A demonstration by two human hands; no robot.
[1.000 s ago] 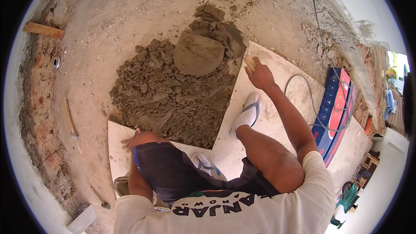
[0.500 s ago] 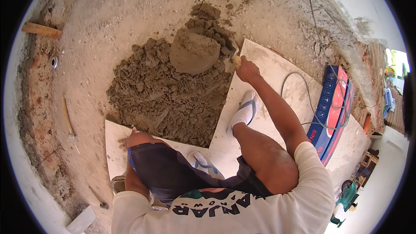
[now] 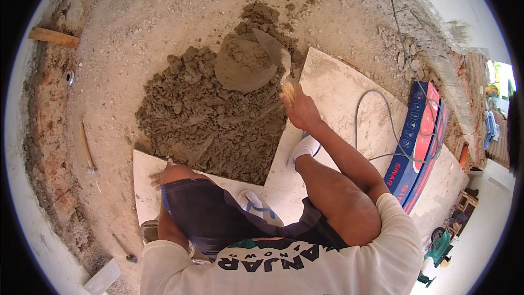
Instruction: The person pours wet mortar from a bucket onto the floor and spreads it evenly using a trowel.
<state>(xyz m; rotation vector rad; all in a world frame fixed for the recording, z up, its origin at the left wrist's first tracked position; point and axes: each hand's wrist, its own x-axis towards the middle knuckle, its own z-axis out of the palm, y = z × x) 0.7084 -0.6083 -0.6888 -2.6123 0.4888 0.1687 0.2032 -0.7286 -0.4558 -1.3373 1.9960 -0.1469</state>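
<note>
My right hand [image 3: 303, 110] is closed around the wooden handle of a pointed trowel [image 3: 271, 47]. Its grey metal blade lies over the right edge of a smooth, rounded lump of mortar [image 3: 240, 68]. Whether the blade touches the lump I cannot tell. Loose, crumbly mortar [image 3: 202, 123] spreads from that lump toward me, up to the edges of the pale tiles. Partly hidden by my left knee, my left hand [image 3: 156, 177] rests at the tile [image 3: 144, 158] with its visible fingers stretched out. Nothing shows in it.
A pale tile [image 3: 349, 93] lies under my right foot. Beside it stand blue and red boxes [image 3: 417, 142] with a grey cable looped over them. Hammers [image 3: 86, 147] lie on the dirt at left, near a wooden board [image 3: 53, 37]. Rubble [image 3: 393, 43] lines the wall at upper right.
My right hand has drawn back toward me and slightly left. The trowel blade has come up from the mortar's right side and swung left over the smooth lump. My left hand has stayed put.
</note>
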